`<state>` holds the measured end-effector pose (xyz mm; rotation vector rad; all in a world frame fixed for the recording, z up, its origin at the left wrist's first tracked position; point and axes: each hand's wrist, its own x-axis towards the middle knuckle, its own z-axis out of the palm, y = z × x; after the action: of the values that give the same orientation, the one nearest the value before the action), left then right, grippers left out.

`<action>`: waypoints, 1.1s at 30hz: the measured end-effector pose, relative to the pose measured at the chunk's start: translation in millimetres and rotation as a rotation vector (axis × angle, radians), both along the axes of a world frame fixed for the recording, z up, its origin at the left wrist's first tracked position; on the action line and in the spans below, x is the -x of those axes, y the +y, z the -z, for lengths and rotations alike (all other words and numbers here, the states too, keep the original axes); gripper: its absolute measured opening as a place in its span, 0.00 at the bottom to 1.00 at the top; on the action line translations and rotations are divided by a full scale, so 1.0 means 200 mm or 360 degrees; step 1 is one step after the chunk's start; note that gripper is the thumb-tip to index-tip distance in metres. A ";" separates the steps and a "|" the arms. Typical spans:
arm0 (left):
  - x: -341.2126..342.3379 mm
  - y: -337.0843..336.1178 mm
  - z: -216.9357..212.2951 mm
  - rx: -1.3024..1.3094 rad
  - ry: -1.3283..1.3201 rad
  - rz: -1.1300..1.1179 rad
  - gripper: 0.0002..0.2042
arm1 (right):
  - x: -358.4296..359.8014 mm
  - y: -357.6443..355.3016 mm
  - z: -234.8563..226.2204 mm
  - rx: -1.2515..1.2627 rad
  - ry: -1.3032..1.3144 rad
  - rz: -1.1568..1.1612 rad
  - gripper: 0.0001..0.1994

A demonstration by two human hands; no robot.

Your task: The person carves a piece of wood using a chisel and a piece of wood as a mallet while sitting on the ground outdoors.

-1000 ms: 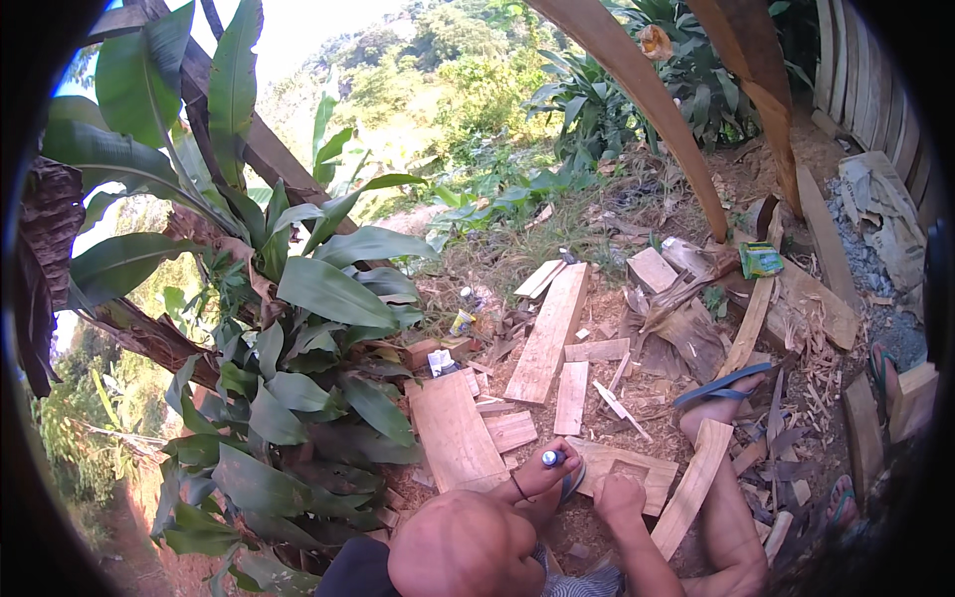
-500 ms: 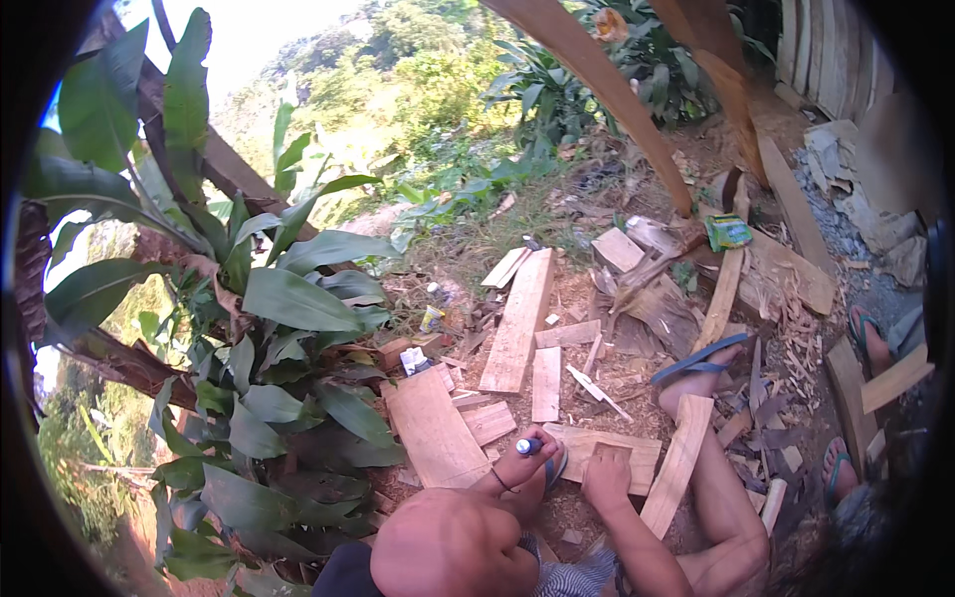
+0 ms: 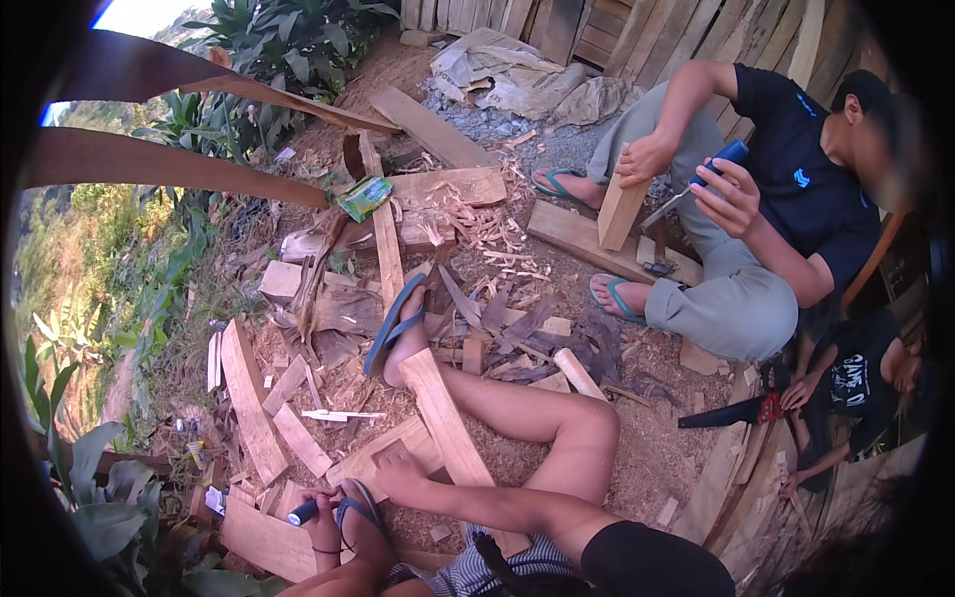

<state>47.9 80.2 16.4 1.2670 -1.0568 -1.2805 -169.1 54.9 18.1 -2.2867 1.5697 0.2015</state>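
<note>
Left hand: closed around a small dark-handled tool, low near the ground's lower-left edge, just beside the person's own sandalled foot.
Right hand: pressed flat on the near end of a long wooden plank; fingers spread, grip not closed on anything.
Plank: lies on the dirt ground, running from the right hand up toward the other foot, in a blue sandal, which rests at its far end. Bare leg alongside it.
Handling, plank: looks stiff, dry, rough-sawn; moderate weight. Likely splintery at edges. Best taken mid-length or pinned at the ends, as now.
Handling, tool: small, light, rigid; blade end hidden, cannot tell its kind.
Around: wood offcuts and shavings strewn about; broad board beneath the left hand.
Others: a seated person in dark shirt at the ground's upper-right edge, holding an upright wooden block and a blue-handled tool. Red-handled saw at right.
</note>
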 end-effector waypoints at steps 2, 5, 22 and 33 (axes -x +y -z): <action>-0.04 0.01 0.03 -0.0028 -0.0001 0.0020 0.09 | -0.02 0.00 -0.02 -0.0079 0.0025 -0.0033 0.10; -0.07 -0.01 0.06 -0.0060 -0.0012 0.0009 0.08 | -0.02 -0.04 -0.05 -0.0154 -0.0086 -0.0037 0.10; -0.09 0.01 0.04 -0.0063 -0.0009 -0.0054 0.07 | 0.02 -0.09 0.05 -0.0280 -0.0379 0.0114 0.11; -0.07 0.01 0.03 -0.0136 0.0016 -0.0102 0.07 | 0.12 -0.26 -0.18 0.0212 -0.1382 0.0710 0.19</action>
<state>61.9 82.7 10.1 1.3464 -0.9555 -1.2936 -193.8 3.4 54.0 -1.6422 1.5318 -0.9008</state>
